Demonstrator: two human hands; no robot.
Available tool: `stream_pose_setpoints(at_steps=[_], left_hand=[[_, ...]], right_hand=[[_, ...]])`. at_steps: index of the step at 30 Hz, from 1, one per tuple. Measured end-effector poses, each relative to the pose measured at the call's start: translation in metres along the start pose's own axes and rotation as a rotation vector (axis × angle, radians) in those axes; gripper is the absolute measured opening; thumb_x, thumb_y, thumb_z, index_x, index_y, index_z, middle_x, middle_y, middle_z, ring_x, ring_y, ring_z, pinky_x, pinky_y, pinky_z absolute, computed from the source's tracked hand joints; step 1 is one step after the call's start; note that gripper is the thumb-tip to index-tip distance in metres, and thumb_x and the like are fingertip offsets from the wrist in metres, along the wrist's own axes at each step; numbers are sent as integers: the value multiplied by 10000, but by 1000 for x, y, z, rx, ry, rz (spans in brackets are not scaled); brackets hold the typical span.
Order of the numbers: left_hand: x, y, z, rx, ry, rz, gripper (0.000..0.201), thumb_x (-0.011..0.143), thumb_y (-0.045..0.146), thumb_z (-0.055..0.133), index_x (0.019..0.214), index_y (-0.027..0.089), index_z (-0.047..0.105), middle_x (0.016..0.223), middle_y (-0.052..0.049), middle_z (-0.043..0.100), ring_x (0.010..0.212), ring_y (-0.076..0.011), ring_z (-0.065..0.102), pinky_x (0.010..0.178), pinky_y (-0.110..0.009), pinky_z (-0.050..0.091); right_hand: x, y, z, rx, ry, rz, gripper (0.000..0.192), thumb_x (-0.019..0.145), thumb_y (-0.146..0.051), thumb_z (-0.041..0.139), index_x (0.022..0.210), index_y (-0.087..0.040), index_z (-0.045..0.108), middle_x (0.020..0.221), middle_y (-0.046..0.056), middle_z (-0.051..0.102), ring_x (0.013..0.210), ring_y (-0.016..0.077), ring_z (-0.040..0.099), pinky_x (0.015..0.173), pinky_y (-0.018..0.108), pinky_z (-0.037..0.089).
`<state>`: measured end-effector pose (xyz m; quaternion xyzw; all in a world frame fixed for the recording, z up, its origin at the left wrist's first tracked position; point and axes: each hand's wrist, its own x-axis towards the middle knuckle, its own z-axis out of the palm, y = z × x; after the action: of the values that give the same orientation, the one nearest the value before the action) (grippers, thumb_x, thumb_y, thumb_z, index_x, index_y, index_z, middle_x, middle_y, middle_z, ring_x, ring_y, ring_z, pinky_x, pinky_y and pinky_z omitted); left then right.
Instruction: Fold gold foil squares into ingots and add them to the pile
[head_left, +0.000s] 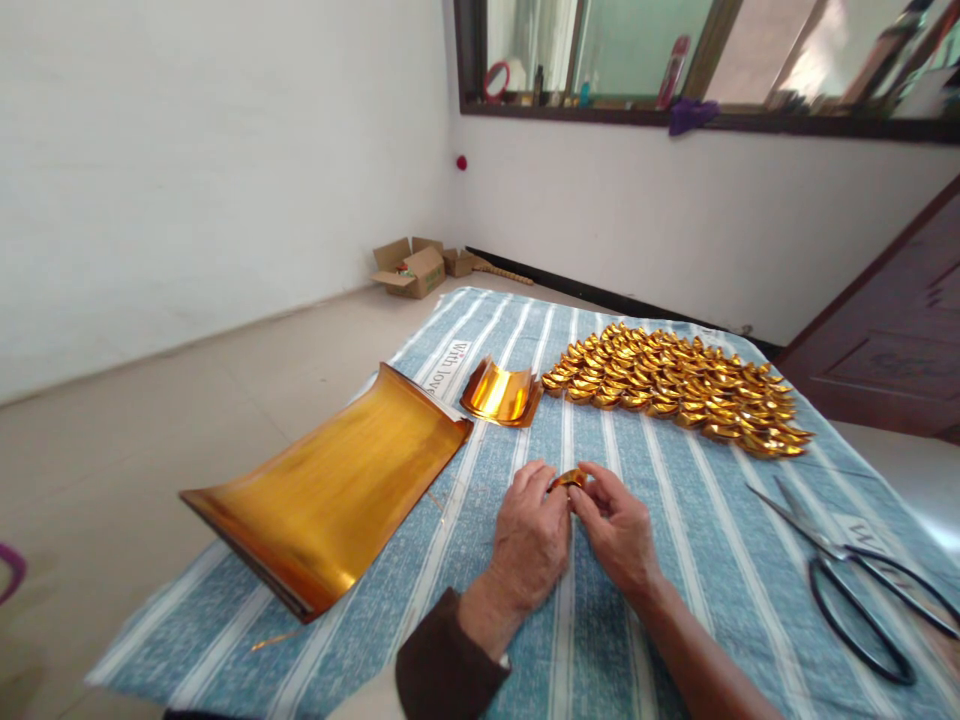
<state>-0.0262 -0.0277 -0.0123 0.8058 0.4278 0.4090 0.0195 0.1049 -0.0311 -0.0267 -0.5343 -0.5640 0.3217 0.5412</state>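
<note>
**Working Layout and Grip**

The striped cloth (pixel 442 580) is serving as the work surface. A stack of large gold sheets (pixel 337 490) is lying on the left, bowing upward at its ends; this position is probably keeping it out of the way of the forearms. A stack of small gold sheets (pixel 501 393) is resting at the far middle, likely for easy reach. Just to its right, the folded gold pieces (pixel 667 385) are standing in close rows, an arrangement that is apparently saving space. The scissors (pixel 832 548) are lying on the right with blades parted and pointing far left, well apart from the hands.

The gold piece (pixel 568 480) is sitting between the two hands, near the middle of the cloth. The left hand (pixel 531 530) is curling its fingers and pinching the left end. The right hand (pixel 619 520) is pinching the right end between thumb and fingers, probably to steady it from both sides. Neither hand is spreading. The fingers are hiding most of the piece, so its exact shape cannot be told.
</note>
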Motion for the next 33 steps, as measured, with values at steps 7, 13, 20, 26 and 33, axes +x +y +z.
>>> stream_pose_setpoints(at_steps=[7,13,20,26,33], left_hand=[[2,1,0,-207,-34,-109,224,931,144,441,889,175,659,948,-74,640,1014,-225,559,947,-442,503],[3,2,-1,-225,-40,-107,248,923,108,426,936,170,665,970,-83,650,1025,-221,567,956,-440,495],[1,1,2,-180,-63,-82,250,917,101,416,982,154,651,1019,-102,648,1056,-232,575,990,-471,483],[-3,-2,-2,-241,-180,-116,252,914,97,415,1032,133,634,1219,-155,609,1161,-232,584,993,-411,511],[-2,-4,-11,-260,-197,-13,290,908,62,398,1096,108,613,1307,-196,572,1227,-245,557,1020,-398,494]], right_hand=[[-1,-4,-1,-117,-13,-76,229,864,-350,575,1007,-189,650,875,31,705,748,152,672,669,243,537],[-2,-9,0,-128,-25,-77,203,875,-337,558,992,-200,652,892,32,713,754,159,676,671,252,544],[-3,-9,1,-114,-34,-65,196,871,-328,556,977,-203,663,906,32,719,778,163,679,685,257,544],[-1,1,0,-8,-58,52,234,835,-357,598,985,-193,672,920,47,732,804,187,698,708,274,558],[0,4,-1,132,-104,103,250,825,-369,611,1000,-204,681,927,50,742,845,206,712,760,318,578]])
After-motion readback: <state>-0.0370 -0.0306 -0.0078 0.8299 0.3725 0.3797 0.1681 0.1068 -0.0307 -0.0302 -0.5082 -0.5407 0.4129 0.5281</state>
